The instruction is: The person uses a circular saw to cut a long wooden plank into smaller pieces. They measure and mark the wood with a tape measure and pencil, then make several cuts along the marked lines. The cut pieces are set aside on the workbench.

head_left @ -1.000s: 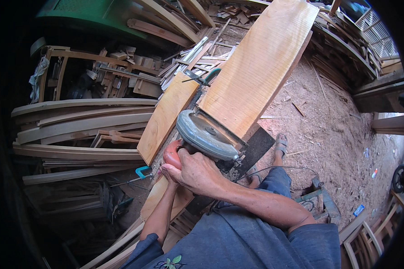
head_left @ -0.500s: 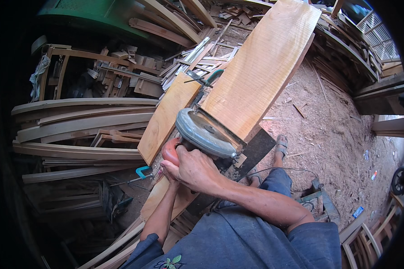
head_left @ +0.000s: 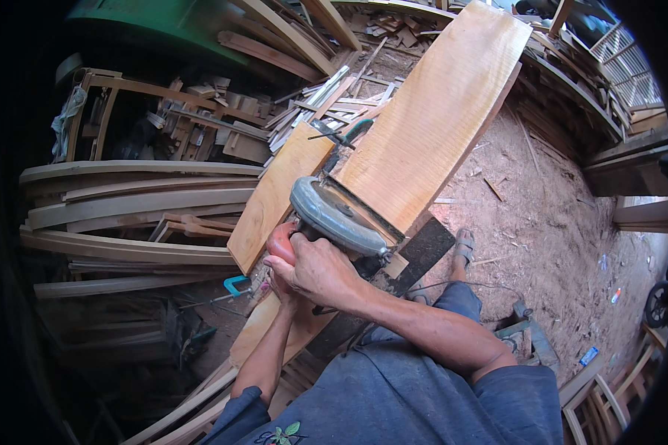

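A circular saw with a rounded grey blade guard (head_left: 338, 219) and a red handle (head_left: 280, 243) sits at the near end of a long, broad wooden board (head_left: 434, 111). Over the handle, my right hand (head_left: 318, 268) is closed. My left hand (head_left: 280, 284) is mostly hidden beneath it, its fingers apparently wrapped under the same handle. The saw's base lies against the board's near edge, and the guard hides the blade. Left of the saw is a shorter plank (head_left: 278, 196). A clamp (head_left: 338, 133) with a teal part stands beside the board's left edge.
Below the board runs a dark beam (head_left: 423, 245). A teal clamp (head_left: 235, 285) is left of my hands. Curved timber pieces (head_left: 137, 211) are stacked at the left. Sawdust covers the floor (head_left: 542, 245) at right, where a cord (head_left: 482, 284) trails past a metal tool (head_left: 531, 334).
The saw and both hands have shifted very slightly left along the board's near end. My grip and the boards look the same.
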